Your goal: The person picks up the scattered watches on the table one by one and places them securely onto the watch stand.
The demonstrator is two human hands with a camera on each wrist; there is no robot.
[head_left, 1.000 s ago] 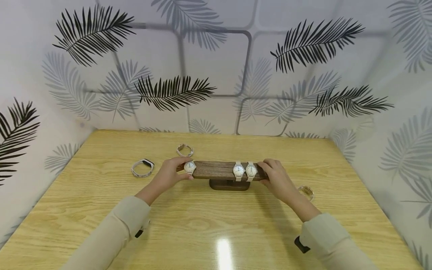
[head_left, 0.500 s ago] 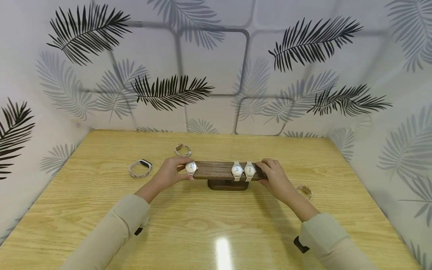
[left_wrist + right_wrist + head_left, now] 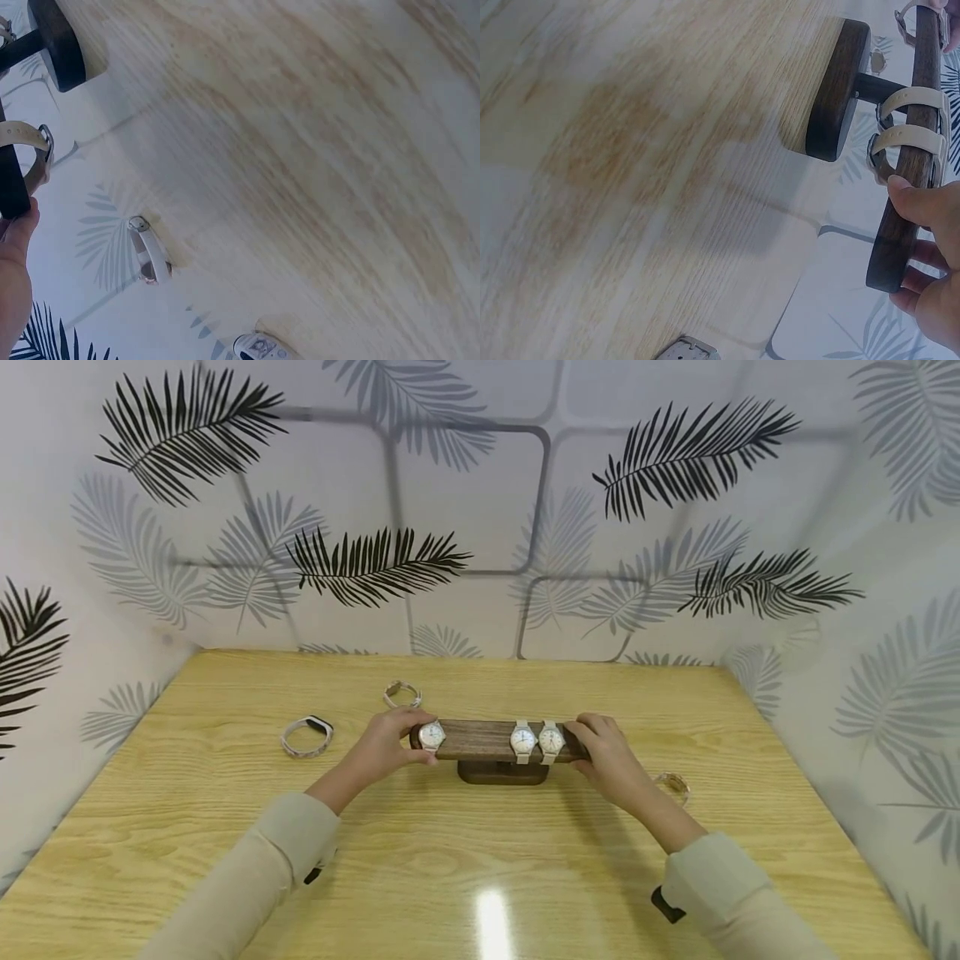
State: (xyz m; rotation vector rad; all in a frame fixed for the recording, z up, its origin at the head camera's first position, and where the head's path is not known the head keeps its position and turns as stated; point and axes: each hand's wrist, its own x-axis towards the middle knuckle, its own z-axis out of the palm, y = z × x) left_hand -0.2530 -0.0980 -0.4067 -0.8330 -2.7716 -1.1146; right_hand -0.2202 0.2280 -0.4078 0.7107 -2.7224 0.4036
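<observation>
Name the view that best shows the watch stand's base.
Right wrist: the base appears large and unobstructed. In the head view, the bar hides part; the left wrist view shows it smaller, at the upper left.

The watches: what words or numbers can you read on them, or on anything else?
No text can be read anywhere in these pictures.
The three watches on the wooden stand: dial marks, too small to read.
The pale band at the left wrist view's bottom edge: markings, too blurred to read.

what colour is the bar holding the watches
The bar is dark brown, wood-grained; clearest in the head view.
</observation>
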